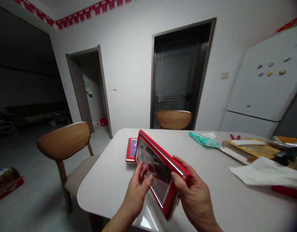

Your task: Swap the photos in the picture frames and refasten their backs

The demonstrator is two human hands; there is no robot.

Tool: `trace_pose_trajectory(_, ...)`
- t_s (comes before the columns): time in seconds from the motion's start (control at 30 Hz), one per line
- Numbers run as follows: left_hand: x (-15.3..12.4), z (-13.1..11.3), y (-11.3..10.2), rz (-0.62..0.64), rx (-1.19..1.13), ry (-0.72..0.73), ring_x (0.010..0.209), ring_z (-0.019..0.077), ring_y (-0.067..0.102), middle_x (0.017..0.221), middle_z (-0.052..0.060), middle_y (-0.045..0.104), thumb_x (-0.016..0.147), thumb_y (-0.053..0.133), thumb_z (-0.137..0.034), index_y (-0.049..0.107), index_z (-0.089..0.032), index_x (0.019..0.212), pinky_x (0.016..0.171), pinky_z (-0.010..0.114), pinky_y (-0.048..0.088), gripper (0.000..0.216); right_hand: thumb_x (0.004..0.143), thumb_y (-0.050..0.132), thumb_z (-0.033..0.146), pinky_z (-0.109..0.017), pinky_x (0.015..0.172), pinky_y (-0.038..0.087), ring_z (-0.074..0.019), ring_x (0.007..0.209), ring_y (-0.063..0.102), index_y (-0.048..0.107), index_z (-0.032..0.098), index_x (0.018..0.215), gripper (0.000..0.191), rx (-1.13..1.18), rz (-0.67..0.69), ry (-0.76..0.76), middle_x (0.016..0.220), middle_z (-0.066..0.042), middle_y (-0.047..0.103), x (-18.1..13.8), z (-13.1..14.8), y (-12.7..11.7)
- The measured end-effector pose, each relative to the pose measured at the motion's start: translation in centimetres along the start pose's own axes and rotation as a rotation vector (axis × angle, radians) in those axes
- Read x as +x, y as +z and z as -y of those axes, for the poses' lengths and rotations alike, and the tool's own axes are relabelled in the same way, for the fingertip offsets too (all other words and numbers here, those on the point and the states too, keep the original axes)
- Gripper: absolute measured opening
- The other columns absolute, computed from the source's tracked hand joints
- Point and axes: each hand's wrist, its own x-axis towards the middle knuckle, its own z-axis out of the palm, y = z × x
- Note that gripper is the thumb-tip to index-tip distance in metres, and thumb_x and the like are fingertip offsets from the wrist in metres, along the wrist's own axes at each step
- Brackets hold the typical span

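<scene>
Above the white table (pixel 102 183): one red picture frame (pixel 160 170), tilted, long axis slanting from upper left to lower right, glazed face turned up and leftward. Right hand (pixel 198 195): thumb in front, fingers behind, gripping the right corner. Left hand (pixel 134 195): fingers half curled at the lower edge; hold cannot be told. Beyond: second red frame (pixel 131 149), partly hidden by the first. Rightward: teal packet (pixel 203 140), white paper (pixel 266 172) covering most of a red item (pixel 287 192). Held picture: blurred, partly masked by left fingers.

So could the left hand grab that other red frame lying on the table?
Probably yes. The other red frame lies just beyond the left hand, with its left side in plain view. The held frame hides its right edge from here, but the right hand grips that one.
</scene>
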Motion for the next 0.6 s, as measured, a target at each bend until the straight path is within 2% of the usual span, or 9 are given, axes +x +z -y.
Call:
trace_pose_trajectory(0.1,-1.8,-0.7,0.1,-0.017,-0.142,-0.037,0.116,0.0229,0.039,0.123,0.011,0.047,0.071,0.058,-0.035,0.029,-0.016,0.126,0.097,0.035,0.029,0.065,0.064,0.059,0.017,-0.025,0.066,0.05,-0.0166,0.077,0.059,0.056,0.021,0.1,0.036,-0.292,0.272,-0.368,0.089,-0.005,0.062,-2.3,1.1,-0.5)
trace_pose_trajectory(0.17,-3.0,-0.6,-0.5,-0.036,-0.217,-0.093,0.112,0.0235,0.044,0.117,0.009,0.053,0.073,0.056,-0.035,0.031,-0.018,0.125,0.097,0.036,0.029,0.06,0.063,0.056,0.008,-0.023,0.064,0.049,-0.0155,0.077,0.058,0.052,0.023,0.106,0.046,-0.402,0.449,-0.59,0.089,-0.006,0.061,-3.2,0.8,-0.6)
trace_pose_trajectory(0.27,-4.4,-0.2,-1.6,-0.056,-0.282,-0.142,0.107,0.0246,0.048,0.113,0.008,0.057,0.074,0.055,-0.036,0.038,-0.019,0.121,0.095,0.038,0.031,0.053,0.061,0.05,0.004,-0.025,0.065,0.048,-0.0157,0.077,0.056,0.042,0.022,0.117,0.059,-0.477,0.603,-0.757,0.089,-0.007,0.058,-4.2,-1.2,-0.3)
trace_pose_trajectory(0.33,-4.8,0.3,-2.5,-0.03,-0.276,-0.158,0.106,0.0253,0.049,0.112,0.009,0.057,0.074,0.054,-0.036,0.043,-0.018,0.118,0.093,0.038,0.034,0.048,0.059,0.05,0.006,-0.026,0.064,0.047,-0.0168,0.075,0.054,0.043,0.019,0.116,0.059,-0.552,0.69,-0.775,0.086,-0.009,0.057,-4.8,-3.2,0.4)
trace_pose_trajectory(0.43,-4.4,1.8,-4.5,-0.019,-0.18,-0.17,0.104,0.0262,0.05,0.112,0.01,0.057,0.07,0.058,-0.033,0.042,-0.016,0.117,0.09,0.039,0.038,0.052,0.057,0.056,0.014,-0.027,0.062,0.046,-0.0177,0.071,0.052,0.049,0.014,0.11,0.053,-0.704,0.792,-0.695,0.081,-0.009,0.056,-6.0,-6.6,1.7)
trace_pose_trajectory(0.53,-3.7,3.8,-6.7,-0.125,0.025,-0.138,0.105,0.0257,0.05,0.115,0.013,0.054,0.063,0.061,-0.03,0.034,-0.013,0.122,0.088,0.037,0.039,0.068,0.057,0.058,0.018,-0.028,0.059,0.045,-0.0181,0.069,0.051,0.053,0.015,0.105,0.048,-0.838,0.855,-0.624,0.08,-0.009,0.056,-7.0,-9.4,3.0)
trace_pose_trajectory(0.6,-3.3,4.9,-7.9,-0.191,0.245,-0.109,0.108,0.024,0.047,0.119,0.014,0.05,0.062,0.059,-0.027,0.032,-0.011,0.123,0.091,0.035,0.037,0.069,0.056,0.057,0.017,-0.029,0.059,0.044,-0.0189,0.07,0.051,0.055,0.015,0.101,0.045,-0.886,0.885,-0.613,0.08,-0.009,0.057,-7.4,-10.6,3.6)
